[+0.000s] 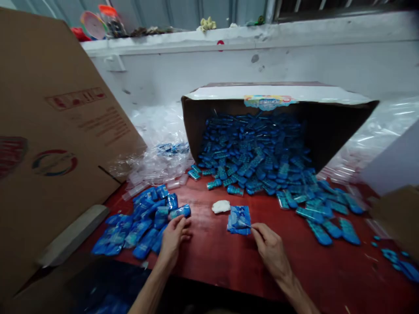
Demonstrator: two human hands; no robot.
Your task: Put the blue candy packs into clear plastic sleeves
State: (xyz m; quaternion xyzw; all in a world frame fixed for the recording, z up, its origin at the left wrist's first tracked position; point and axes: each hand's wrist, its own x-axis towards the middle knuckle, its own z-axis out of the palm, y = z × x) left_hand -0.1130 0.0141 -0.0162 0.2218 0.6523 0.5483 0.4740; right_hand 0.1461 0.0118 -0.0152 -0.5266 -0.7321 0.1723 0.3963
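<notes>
My right hand (270,250) pinches the lower right corner of a flat blue plastic packet (240,217) lying on the red table. Beside that packet, on its left, sits a small white lump (221,206). My left hand (174,240) is at the right edge of a heap of blue packets (140,229). Its fingers are loosely bent and apart, just below a rolled blue packet (180,212); whether they touch it I cannot tell.
A cardboard box (342,126) on its side spills many blue-green capped pieces (255,152) onto the table (209,257). Clear plastic tubes and bags (157,161) lie behind the heap. A tall carton (65,117) stands at left, with a grey block (73,233) before it.
</notes>
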